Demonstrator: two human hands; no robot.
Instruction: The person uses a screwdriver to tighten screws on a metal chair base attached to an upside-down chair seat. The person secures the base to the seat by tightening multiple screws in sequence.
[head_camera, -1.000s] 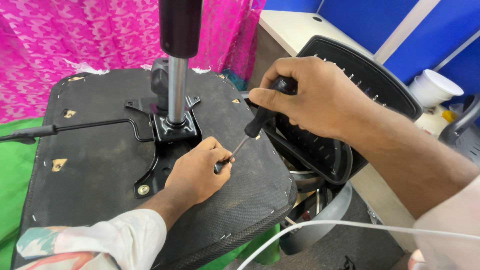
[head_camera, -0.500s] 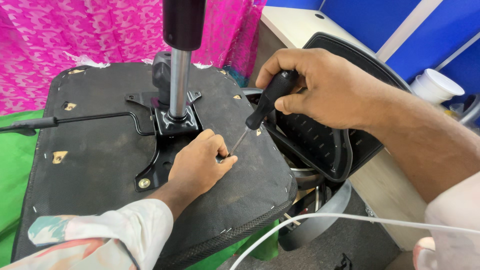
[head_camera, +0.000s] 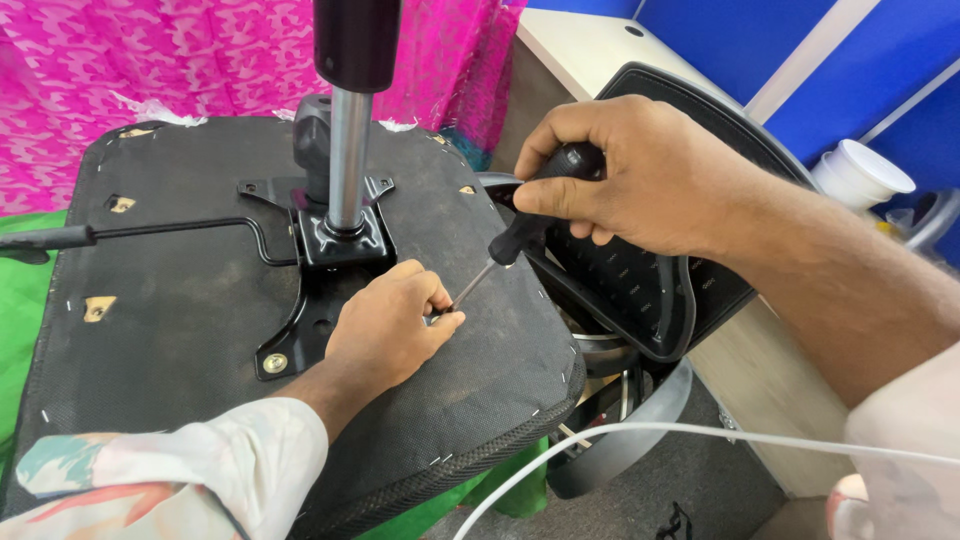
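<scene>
The screwdriver (head_camera: 520, 232) slants down from your right hand (head_camera: 625, 180) toward your left hand (head_camera: 385, 325), over the right part of the upturned chair seat (head_camera: 180, 310). Your right hand is wrapped tight around its black handle; the thin metal shaft runs down-left and its tip meets your left fingertips (head_camera: 445, 318). Your left hand rests on the seat's black fabric underside, fingers pinched narrow around the tip; whether a screw sits there is hidden. Just left of that hand lies the black metal mounting plate (head_camera: 320, 290), with 1 brass-coloured bolt (head_camera: 273, 363) at its lower arm. The chrome gas cylinder (head_camera: 348, 150) rises from the plate. A black lever (head_camera: 150, 232) runs left. Behind your right hand lies a black plastic chair back (head_camera: 650, 290), and a white cable (head_camera: 640, 432) crosses below.
</scene>
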